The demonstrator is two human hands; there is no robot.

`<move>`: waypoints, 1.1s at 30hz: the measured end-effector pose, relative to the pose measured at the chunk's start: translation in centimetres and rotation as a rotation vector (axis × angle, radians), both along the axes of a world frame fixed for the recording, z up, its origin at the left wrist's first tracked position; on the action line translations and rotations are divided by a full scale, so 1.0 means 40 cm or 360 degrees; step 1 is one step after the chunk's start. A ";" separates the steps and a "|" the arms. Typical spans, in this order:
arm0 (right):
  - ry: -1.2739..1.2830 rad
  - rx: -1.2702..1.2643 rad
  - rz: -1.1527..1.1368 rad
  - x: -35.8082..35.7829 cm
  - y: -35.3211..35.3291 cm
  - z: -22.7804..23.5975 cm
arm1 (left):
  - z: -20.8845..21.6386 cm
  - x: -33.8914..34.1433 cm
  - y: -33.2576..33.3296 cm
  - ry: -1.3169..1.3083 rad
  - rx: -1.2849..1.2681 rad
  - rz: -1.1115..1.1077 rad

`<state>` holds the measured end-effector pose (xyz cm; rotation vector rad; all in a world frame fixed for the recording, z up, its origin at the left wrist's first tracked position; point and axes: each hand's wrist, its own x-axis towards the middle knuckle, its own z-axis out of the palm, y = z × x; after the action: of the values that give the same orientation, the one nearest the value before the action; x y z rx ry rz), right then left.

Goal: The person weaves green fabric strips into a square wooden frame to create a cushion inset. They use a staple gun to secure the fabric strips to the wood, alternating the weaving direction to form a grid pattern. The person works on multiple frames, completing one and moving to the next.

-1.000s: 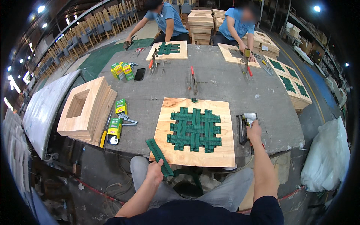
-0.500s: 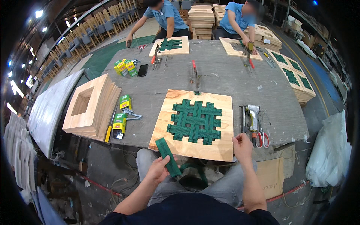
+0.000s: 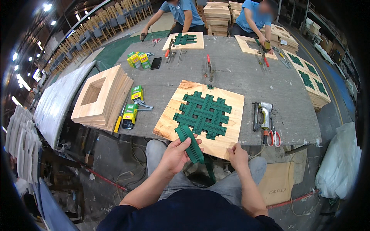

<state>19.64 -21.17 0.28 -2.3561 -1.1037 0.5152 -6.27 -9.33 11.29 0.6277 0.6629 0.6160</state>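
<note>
In my left hand (image 3: 176,154) is a folded length of green webbing strap (image 3: 190,144), pinched between thumb and fingers; its upper end overlaps the near left of a square wooden panel (image 3: 163,125). Green straps (image 3: 203,114) are woven in a lattice across the middle of that panel. It lies turned on the table, its near edge jutting over my lap. My right hand (image 3: 238,157) grips the panel's near right corner between thumb and fingers. More green strap (image 3: 209,169) hangs down below the panel's edge.
A staple gun (image 3: 265,115) and red-handled scissors (image 3: 274,138) lie right of the panel. Stacked wooden frames (image 3: 96,96), yellow-green staple boxes (image 3: 130,114) and loose staples stand left. A red-handled tool (image 3: 209,63) lies beyond. Two co-workers (image 3: 185,15) work across the table (image 3: 173,71).
The panel has turned clockwise. My right hand has come from beside the staple gun onto its near corner. My left hand has raised the strap up and right, over the panel's edge.
</note>
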 end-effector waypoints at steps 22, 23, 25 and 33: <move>0.1685 0.0616 0.0023 -0.026 -0.134 0.064 | -0.091 0.241 0.339 0.0750 0.0605 -0.0238; 0.1593 0.0606 -0.0028 -0.013 -0.140 0.050 | -0.104 0.262 0.353 0.0841 0.0622 -0.0313; 0.1420 0.0577 -0.0099 0.008 -0.137 0.032 | -0.150 0.288 0.382 0.0958 0.0694 -0.0296; -0.0106 0.0410 0.0065 0.079 -0.141 0.004 | -0.235 0.353 0.412 0.1572 0.1277 -0.0575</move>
<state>22.80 -26.79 0.43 -2.1439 -1.1743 0.2905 7.86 7.15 1.88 1.8165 1.1791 0.1684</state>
